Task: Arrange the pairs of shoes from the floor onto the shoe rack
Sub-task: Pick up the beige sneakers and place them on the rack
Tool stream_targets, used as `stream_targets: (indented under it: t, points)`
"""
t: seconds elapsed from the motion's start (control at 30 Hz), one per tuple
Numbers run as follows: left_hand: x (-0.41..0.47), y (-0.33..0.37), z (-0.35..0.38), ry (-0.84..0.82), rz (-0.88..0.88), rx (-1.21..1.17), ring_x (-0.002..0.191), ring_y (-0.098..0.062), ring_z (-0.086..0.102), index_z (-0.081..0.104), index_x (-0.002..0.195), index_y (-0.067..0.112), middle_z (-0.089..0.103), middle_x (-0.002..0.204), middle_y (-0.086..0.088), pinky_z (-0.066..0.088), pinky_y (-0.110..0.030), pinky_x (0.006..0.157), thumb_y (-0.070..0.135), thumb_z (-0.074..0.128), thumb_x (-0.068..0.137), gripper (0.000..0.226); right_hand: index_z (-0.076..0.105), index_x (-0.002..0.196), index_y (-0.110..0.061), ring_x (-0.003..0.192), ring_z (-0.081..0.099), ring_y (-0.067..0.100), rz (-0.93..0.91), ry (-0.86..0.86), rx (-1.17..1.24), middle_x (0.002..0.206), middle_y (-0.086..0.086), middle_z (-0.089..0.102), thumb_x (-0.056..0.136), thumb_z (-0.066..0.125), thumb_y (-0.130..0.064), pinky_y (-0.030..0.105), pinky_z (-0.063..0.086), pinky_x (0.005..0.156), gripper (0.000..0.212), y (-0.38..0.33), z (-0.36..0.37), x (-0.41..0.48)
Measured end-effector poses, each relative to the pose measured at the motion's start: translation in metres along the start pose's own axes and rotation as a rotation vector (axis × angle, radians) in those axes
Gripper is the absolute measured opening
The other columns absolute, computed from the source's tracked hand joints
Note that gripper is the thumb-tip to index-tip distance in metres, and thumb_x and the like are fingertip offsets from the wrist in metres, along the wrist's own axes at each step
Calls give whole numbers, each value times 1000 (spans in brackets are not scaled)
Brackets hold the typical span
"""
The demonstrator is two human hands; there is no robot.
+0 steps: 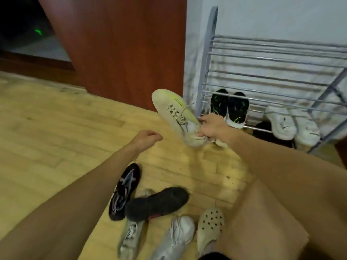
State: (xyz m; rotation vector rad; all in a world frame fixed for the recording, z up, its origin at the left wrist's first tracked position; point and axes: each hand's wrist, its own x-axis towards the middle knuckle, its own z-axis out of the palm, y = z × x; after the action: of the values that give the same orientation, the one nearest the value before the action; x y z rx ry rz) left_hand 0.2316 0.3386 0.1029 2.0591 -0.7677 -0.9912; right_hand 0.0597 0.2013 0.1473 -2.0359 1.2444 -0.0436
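Observation:
My right hand (212, 128) grips a cream sneaker with a yellow-green stripe (172, 113) by its heel opening, held in the air just left of the grey metal shoe rack (262, 79). A second pale shoe (220, 142) peeks out under that hand. My left hand (146, 138) hovers over the floor with fingers loosely curled and nothing in it. On the rack's lower shelf sit a black pair with green marks (229, 107) and a white pair (293, 124). Several shoes lie on the floor near me: a black patterned one (124, 190), a dark sole-up one (157, 203), white sneakers (174, 237) and a perforated clog (210, 228).
A red-brown wooden door panel (120, 49) stands left of the rack against the white wall (272, 17). A dark doorway (24, 27) opens at the far left. The wooden floor (56, 128) stretches out to the left. My bare knee (281, 203) fills the lower right.

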Motion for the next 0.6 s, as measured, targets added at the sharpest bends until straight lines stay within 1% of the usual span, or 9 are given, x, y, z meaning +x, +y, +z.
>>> stream_targets:
  t: [0.07,0.1,0.2,0.27,0.33,0.4,0.5,0.57,0.6]
  points:
    - [-1,-38,-7,-1,-74,14,116,-23,54,63,116,13,60,123,-4,38,-27,88,31,59,90,32,57,132,-9,99,67,26,49,-56,12,120,11,65,80,76,-13,41,59,85,56,1,39,7]
    - [-3,-56,-9,7,-109,22,118,-23,53,62,118,12,59,125,-6,39,-28,91,30,59,90,34,57,131,-8,103,66,28,76,-80,31,123,12,64,80,76,-13,43,58,87,55,3,57,10]
    - [-15,-107,-10,36,-201,46,120,-25,53,62,122,10,58,130,-8,41,-32,101,30,59,90,38,63,121,-7,96,68,28,163,-126,150,114,13,69,79,77,-9,42,60,81,44,10,107,12]
    - [-26,-136,-7,21,-238,65,123,-25,51,64,119,9,56,133,-7,40,-37,105,29,58,91,35,65,118,-7,97,67,29,202,-167,199,112,13,69,79,76,-8,41,60,81,41,15,134,8]
    - [-37,-162,-2,-10,-260,90,123,-27,51,64,113,8,57,127,-9,39,-36,102,25,56,93,28,64,120,-7,103,66,31,237,-207,243,116,15,68,79,76,-7,42,59,82,42,22,156,1]
    - [-46,-187,3,-26,-293,124,117,-28,54,63,108,10,59,117,-11,42,-36,98,23,56,92,21,64,121,-7,105,66,32,262,-239,260,118,15,68,80,75,-6,42,59,82,43,31,174,-6]
    - [-58,-225,9,-102,-370,187,112,-25,55,58,119,8,56,119,-9,44,-34,95,27,58,90,34,63,124,-9,107,65,32,290,-276,264,120,15,68,81,74,-5,38,59,77,45,51,195,-17]
    - [-65,-246,14,-152,-402,201,103,-22,53,58,110,9,54,108,-8,41,-30,86,28,60,90,27,64,124,-9,107,65,32,312,-279,283,120,15,68,80,74,-4,40,59,79,45,62,201,-23]
    - [-67,-256,18,-153,-432,207,106,-22,51,57,112,10,53,108,-7,38,-29,84,27,61,90,28,63,124,-8,108,65,32,323,-286,283,121,15,68,80,74,-4,41,59,80,46,66,203,-26]
